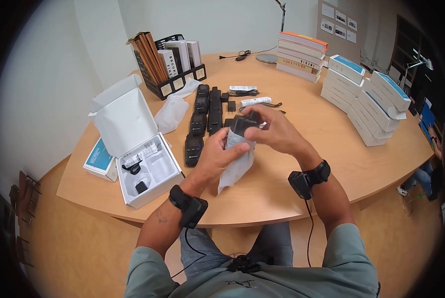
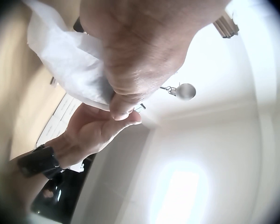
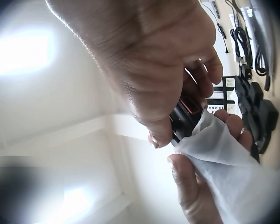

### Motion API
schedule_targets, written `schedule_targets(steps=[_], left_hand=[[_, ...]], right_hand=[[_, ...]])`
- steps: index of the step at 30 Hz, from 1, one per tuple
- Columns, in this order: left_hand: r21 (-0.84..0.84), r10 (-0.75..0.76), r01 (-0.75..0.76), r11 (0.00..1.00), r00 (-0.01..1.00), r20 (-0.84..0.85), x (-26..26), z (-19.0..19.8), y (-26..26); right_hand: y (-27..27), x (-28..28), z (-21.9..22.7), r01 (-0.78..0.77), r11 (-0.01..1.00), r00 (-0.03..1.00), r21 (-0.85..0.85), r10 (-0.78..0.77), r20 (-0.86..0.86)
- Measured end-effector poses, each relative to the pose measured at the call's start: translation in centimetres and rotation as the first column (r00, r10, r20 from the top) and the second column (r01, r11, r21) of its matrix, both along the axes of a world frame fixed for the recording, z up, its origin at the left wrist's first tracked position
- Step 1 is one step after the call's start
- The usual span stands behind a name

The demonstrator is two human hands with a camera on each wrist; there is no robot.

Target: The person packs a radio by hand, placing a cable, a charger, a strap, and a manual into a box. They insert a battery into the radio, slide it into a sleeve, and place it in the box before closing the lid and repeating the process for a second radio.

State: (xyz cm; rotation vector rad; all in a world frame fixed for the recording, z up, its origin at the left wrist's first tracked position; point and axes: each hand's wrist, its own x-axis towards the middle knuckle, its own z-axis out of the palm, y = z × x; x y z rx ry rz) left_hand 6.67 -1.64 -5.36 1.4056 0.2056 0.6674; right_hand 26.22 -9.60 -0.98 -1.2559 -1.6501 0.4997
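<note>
A black boxy handheld device [image 1: 242,126] sits partly inside a white translucent pouch [image 1: 236,171], its upper end out of the mouth. My left hand [image 1: 215,158] grips the pouch around the device, thumb across the front. With thumb and fingers, my right hand [image 1: 278,133] pinches the exposed end. An orange-red outline shows on the device [image 3: 191,105] in the right wrist view, and the pouch [image 3: 224,156] bunches around it. The pouch hides its lower part. Left of my hands stands an open white box [image 1: 155,180] holding a black cable and a small black block.
Several similar black devices [image 1: 197,124] line the table beyond my hands, beside chargers and cables [image 1: 245,93]. Another pouch [image 1: 172,115] lies near the file rack [image 1: 183,79]. A blue-and-white box [image 1: 101,158] is at left; stacked books [image 1: 299,57] and white boxes [image 1: 369,111] stand at right.
</note>
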Motion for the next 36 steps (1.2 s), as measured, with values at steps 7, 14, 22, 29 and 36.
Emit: schedule_targets(steps=[7,14,22,29,36], left_hand=[[-0.097,0.045,-0.034,0.995,0.993,0.11,-0.1,0.8,-0.2],[-0.282,0.142,-0.085,0.956,0.972,0.188,-0.2,0.2,1.5],[-0.198,0.24,-0.237,0.951,0.971,-0.01,0.0,-0.8,2.2],[0.03,0.248,-0.246,0.969,0.967,-0.06,0.4,-1.4,2.5],[-0.147,0.228,-0.226,0.963,0.974,-0.005,0.2,-1.7,2.6]], right_hand=[[-0.2,-1.0,-0.5,-0.138,0.976,0.978,-0.167,0.108,-0.179],[0.5,-2.4,-2.1,-0.215,0.976,0.879,-0.033,0.179,-0.442],[1.0,-2.9,-3.8,0.048,0.953,0.965,-0.3,-0.122,-0.232],[0.6,-2.9,-3.5,0.083,0.966,0.958,-0.243,-0.145,-0.249],[0.7,-2.5,-4.1,-0.016,0.939,0.985,-0.343,-0.045,-0.168]])
